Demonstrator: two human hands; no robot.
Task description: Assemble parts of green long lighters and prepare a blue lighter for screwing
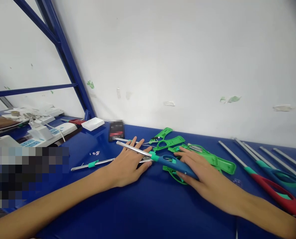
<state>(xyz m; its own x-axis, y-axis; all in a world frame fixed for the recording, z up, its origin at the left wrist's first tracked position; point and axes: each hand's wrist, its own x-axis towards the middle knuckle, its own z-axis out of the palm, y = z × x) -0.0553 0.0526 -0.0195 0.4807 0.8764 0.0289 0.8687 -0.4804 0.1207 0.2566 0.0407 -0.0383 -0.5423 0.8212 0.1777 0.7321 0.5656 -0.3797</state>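
Note:
My right hand (202, 169) is wrapped round the handle of a blue lighter (174, 163), whose metal tube points left, over my left hand. My left hand (128, 164) lies low over the blue table with its fingers spread. Beneath it run metal tubes, one with a teal collar (93, 164); whether the palm presses on them is hidden. Several green plastic handle shells (225, 165) lie under and behind my right hand. Small wires (154, 140) stick out beside the shells behind my left hand.
Assembled lighters lie at the right, a red one (269, 189) and blue ones (284, 179). A dark phone (116, 131) and a white box (93, 123) stand near the wall. Power strips (48, 136) and another person's hand (0, 124) are at the left, beyond a blue frame (65, 56).

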